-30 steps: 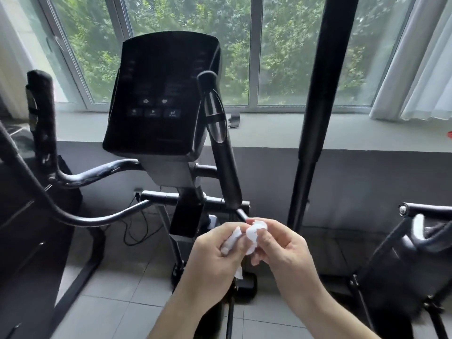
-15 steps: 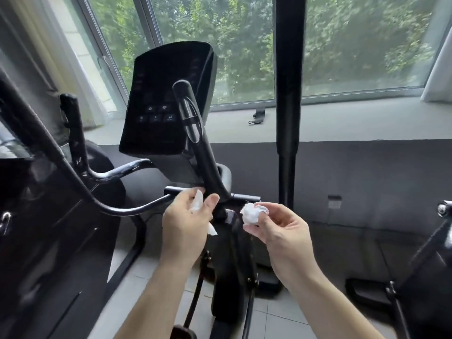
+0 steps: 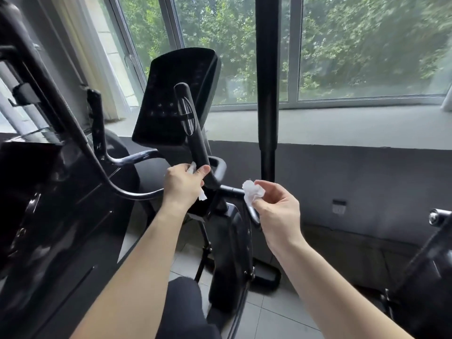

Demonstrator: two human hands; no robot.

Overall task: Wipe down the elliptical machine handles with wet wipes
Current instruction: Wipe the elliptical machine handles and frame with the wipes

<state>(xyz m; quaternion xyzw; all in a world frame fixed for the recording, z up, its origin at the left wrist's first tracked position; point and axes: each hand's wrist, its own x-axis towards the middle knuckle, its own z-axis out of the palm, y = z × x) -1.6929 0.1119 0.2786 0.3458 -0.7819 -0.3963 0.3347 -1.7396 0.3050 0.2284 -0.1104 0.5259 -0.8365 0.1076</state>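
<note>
The black elliptical stands in front of me with its console (image 3: 175, 99) at centre. A short black handle (image 3: 193, 133) with a silver sensor rises in front of the console. My left hand (image 3: 182, 185) grips the base of that handle with a white wet wipe (image 3: 202, 195) pressed under its fingers; only the wipe's edges show. My right hand (image 3: 276, 209) hovers to the right, apart from the machine, pinching a crumpled white wipe (image 3: 252, 192) between thumb and fingers. The other short handle (image 3: 97, 123) stands at the left. A tall black moving arm (image 3: 266, 89) rises at centre right.
A long curved black arm (image 3: 80, 143) sweeps across the left, in front of a dark machine body (image 3: 36, 216). A grey window ledge (image 3: 342, 126) runs behind. Another black machine's frame (image 3: 430, 265) is at lower right. Grey floor tiles (image 3: 281, 311) lie below.
The view has shifted left and closer to the machine. My left hand moved up and closed around the handle's base with its wipe. The right hand stayed apart, still holding the crumpled wipe.
</note>
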